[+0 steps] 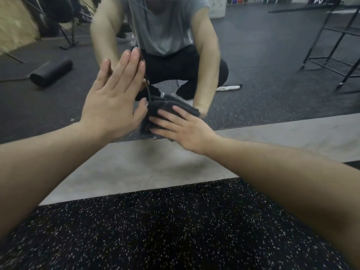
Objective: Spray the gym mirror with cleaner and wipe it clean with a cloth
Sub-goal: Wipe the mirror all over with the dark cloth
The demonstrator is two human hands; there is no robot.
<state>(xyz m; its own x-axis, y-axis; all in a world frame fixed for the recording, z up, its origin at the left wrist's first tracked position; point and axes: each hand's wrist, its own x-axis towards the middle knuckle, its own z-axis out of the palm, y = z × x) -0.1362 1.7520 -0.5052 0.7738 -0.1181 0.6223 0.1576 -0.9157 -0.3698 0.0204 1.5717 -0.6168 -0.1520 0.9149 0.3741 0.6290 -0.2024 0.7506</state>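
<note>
Grey cloth point(165, 112) under our flat right hand point(183, 131) wipes the mirror point(272, 65) low at frame centre, left hand point(115, 100) open, empty, bracing; spraying seems done.

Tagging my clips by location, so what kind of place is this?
Most likely a gym: black speckled rubber flooring, a wall mirror reaching nearly to the floor, and reflected in it a foam roller and a metal rack.

Open glass right of and above right hand point(182, 127). Leftward blocked by left hand point(113, 102), flat on mirror point(272, 65), beside cloth point(157, 111). Below: mirror's edge, then bare ledge point(136, 168).
</note>
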